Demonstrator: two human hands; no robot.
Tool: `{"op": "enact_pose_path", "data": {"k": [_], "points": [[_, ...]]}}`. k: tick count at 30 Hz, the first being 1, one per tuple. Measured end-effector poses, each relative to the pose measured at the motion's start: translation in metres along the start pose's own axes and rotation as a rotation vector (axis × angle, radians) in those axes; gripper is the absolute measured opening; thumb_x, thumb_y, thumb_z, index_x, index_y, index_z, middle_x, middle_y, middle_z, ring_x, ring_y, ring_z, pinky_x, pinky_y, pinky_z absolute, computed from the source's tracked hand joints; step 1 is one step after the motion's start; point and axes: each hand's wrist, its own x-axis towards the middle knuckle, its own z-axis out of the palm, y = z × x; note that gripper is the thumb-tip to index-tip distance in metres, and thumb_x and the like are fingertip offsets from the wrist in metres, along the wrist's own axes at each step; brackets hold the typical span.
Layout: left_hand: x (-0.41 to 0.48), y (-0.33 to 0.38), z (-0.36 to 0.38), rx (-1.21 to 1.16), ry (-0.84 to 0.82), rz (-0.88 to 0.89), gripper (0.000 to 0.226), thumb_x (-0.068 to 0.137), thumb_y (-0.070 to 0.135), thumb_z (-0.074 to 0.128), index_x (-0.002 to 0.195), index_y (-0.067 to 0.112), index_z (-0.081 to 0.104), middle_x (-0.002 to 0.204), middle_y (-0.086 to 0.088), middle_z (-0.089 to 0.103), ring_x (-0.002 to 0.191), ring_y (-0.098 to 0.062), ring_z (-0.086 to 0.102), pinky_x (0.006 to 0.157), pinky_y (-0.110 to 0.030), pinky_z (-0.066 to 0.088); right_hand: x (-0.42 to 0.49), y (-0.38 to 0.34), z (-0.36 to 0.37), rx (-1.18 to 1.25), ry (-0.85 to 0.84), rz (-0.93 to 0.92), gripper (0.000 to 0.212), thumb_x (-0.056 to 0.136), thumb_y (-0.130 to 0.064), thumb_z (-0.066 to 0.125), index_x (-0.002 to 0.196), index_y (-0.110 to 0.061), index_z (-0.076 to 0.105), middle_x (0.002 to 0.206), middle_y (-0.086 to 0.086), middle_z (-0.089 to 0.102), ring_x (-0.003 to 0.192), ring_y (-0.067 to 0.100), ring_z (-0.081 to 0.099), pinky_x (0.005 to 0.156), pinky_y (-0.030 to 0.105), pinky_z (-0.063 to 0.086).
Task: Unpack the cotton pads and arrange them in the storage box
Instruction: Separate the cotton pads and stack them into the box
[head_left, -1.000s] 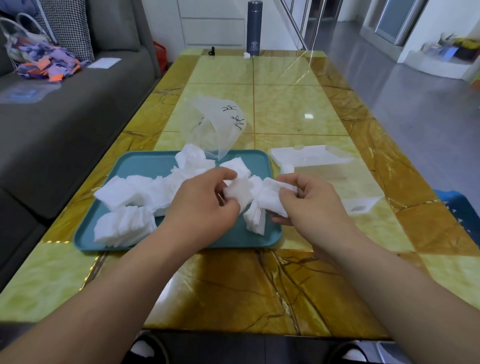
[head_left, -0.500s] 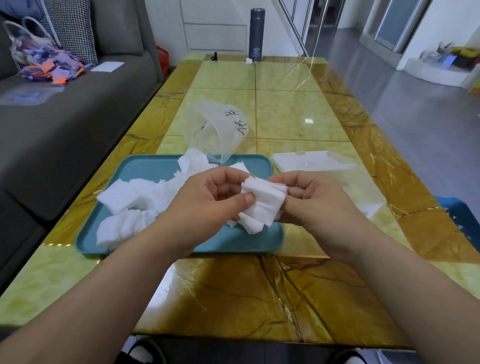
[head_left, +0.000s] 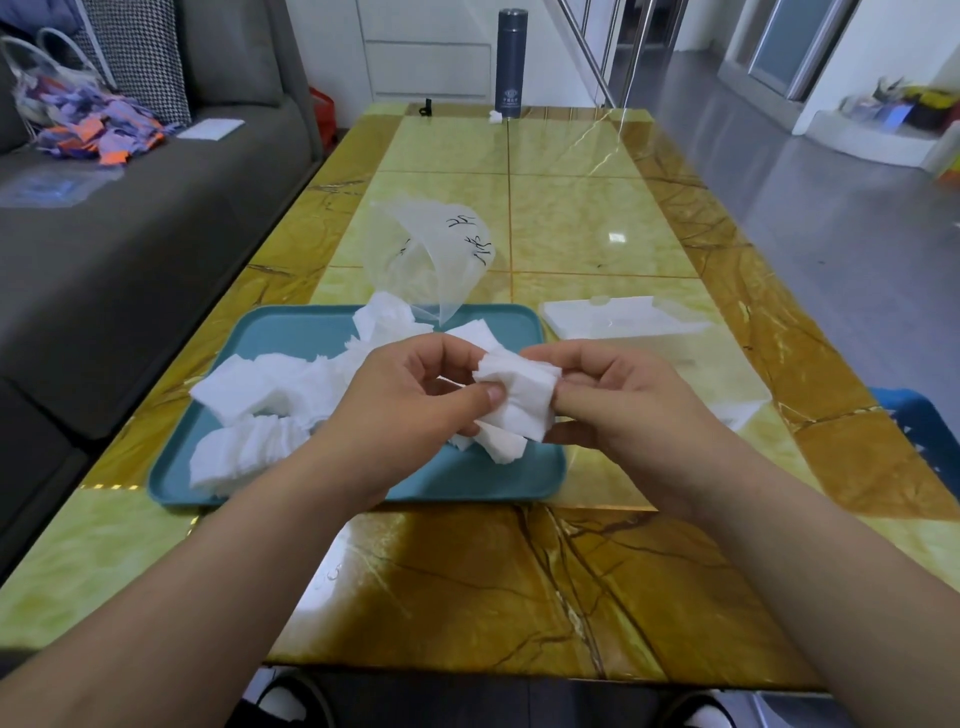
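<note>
Your left hand (head_left: 410, 400) and your right hand (head_left: 618, 410) hold a small stack of cotton pads (head_left: 519, 400) between them, just above the near right part of the blue tray (head_left: 291, 332). Your left thumb presses on the front of the stack, and your left fingers curl behind it. Your right fingers curl round its right side and pinch it. A heap of loose pads (head_left: 260, 395) lies on the tray, mostly on its left side. The see-through bag (head_left: 431, 249) with black writing rests at the far edge of the tray, partly on the yellow table (head_left: 571, 208). The storage box (head_left: 618, 319) sits on the table just to the right of the tray. A tall dark bottle (head_left: 510, 62) stands at the far end of the table, and a grey sofa (head_left: 130, 234) is on your left
</note>
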Motion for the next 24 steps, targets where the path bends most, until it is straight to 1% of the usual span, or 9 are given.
{"op": "enact_pose_path", "data": {"k": [2, 5, 7, 9, 12, 16, 18, 21, 24], "points": [[0.0, -0.001, 0.0, 0.0, 0.018, 0.016, 0.014, 0.087, 0.005, 0.079, 0.096, 0.015, 0.075, 0.088, -0.007, 0.078, 0.076, -0.02, 0.073, 0.072, -0.038, 0.06, -0.002, -0.002, -0.001, 0.039, -0.054, -0.006, 0.041, 0.085, -0.001, 0.069, 0.125, -0.01, 0.07, 0.11, 0.02, 0.077, 0.105, 0.029, 0.075, 0.091, 0.04, 0.062], [0.001, -0.002, 0.0, 0.074, 0.05, 0.038, 0.026, 0.084, 0.011, 0.082, 0.107, 0.02, 0.073, 0.087, 0.0, 0.073, 0.072, -0.011, 0.067, 0.064, -0.034, 0.059, -0.004, 0.002, 0.001, -0.13, 0.001, -0.072, 0.044, 0.082, -0.002, 0.082, 0.123, -0.015, 0.07, 0.105, 0.003, 0.08, 0.1, 0.018, 0.077, 0.094, 0.038, 0.061], [0.0, -0.002, 0.001, 0.131, 0.005, 0.036, 0.034, 0.084, 0.014, 0.083, 0.113, 0.028, 0.071, 0.079, 0.002, 0.066, 0.067, -0.01, 0.061, 0.061, -0.034, 0.055, -0.004, 0.004, 0.004, -0.236, 0.053, -0.1, 0.038, 0.09, 0.005, 0.071, 0.119, -0.02, 0.072, 0.103, -0.002, 0.08, 0.098, 0.014, 0.076, 0.094, 0.04, 0.061], [-0.002, -0.001, 0.002, 0.15, -0.061, 0.048, 0.027, 0.087, 0.012, 0.079, 0.108, 0.03, 0.075, 0.071, -0.001, 0.064, 0.065, -0.013, 0.058, 0.06, -0.03, 0.051, -0.003, 0.004, 0.005, -0.295, 0.06, -0.108, 0.039, 0.094, 0.007, 0.063, 0.117, -0.024, 0.072, 0.105, -0.004, 0.079, 0.1, 0.013, 0.075, 0.094, 0.042, 0.06], [-0.003, -0.001, 0.002, 0.156, -0.067, 0.077, 0.017, 0.089, 0.01, 0.077, 0.098, 0.025, 0.077, 0.082, -0.018, 0.069, 0.067, -0.018, 0.058, 0.062, -0.029, 0.048, -0.002, 0.007, 0.01, -0.294, 0.108, -0.094, 0.042, 0.097, 0.001, 0.059, 0.123, -0.031, 0.066, 0.114, -0.006, 0.075, 0.106, 0.013, 0.071, 0.097, 0.044, 0.058], [-0.001, -0.002, 0.004, 0.128, -0.055, 0.071, 0.015, 0.09, 0.009, 0.076, 0.098, 0.021, 0.076, 0.088, -0.021, 0.071, 0.068, -0.018, 0.06, 0.059, -0.021, 0.049, 0.0, 0.014, 0.019, -0.228, 0.136, -0.038, 0.04, 0.1, -0.011, 0.054, 0.121, -0.045, 0.06, 0.119, -0.006, 0.072, 0.112, 0.02, 0.069, 0.103, 0.051, 0.055], [0.0, -0.004, 0.007, 0.128, -0.046, 0.074, 0.015, 0.089, 0.012, 0.077, 0.1, 0.023, 0.075, 0.089, -0.018, 0.072, 0.07, -0.019, 0.062, 0.06, -0.023, 0.05, 0.001, 0.015, 0.023, -0.22, 0.129, -0.03, 0.043, 0.102, -0.011, 0.049, 0.125, -0.047, 0.058, 0.123, -0.009, 0.07, 0.116, 0.017, 0.067, 0.107, 0.047, 0.053], [0.001, -0.007, 0.01, 0.155, -0.041, 0.098, 0.017, 0.085, 0.024, 0.075, 0.102, 0.026, 0.074, 0.088, -0.011, 0.074, 0.071, -0.019, 0.065, 0.064, -0.03, 0.053, -0.002, 0.01, 0.026, -0.241, 0.083, -0.043, 0.05, 0.106, -0.007, 0.043, 0.143, -0.04, 0.051, 0.135, -0.013, 0.062, 0.124, 0.006, 0.06, 0.11, 0.029, 0.047], [0.002, -0.008, 0.009, 0.179, -0.038, 0.12, 0.01, 0.091, 0.019, 0.075, 0.1, 0.025, 0.074, 0.084, -0.012, 0.072, 0.068, -0.017, 0.062, 0.062, -0.032, 0.052, -0.004, 0.004, 0.024, -0.25, 0.107, -0.093, 0.044, 0.103, -0.004, 0.051, 0.112, -0.045, 0.065, 0.116, -0.018, 0.072, 0.111, 0.0, 0.066, 0.096, 0.02, 0.051]]}}
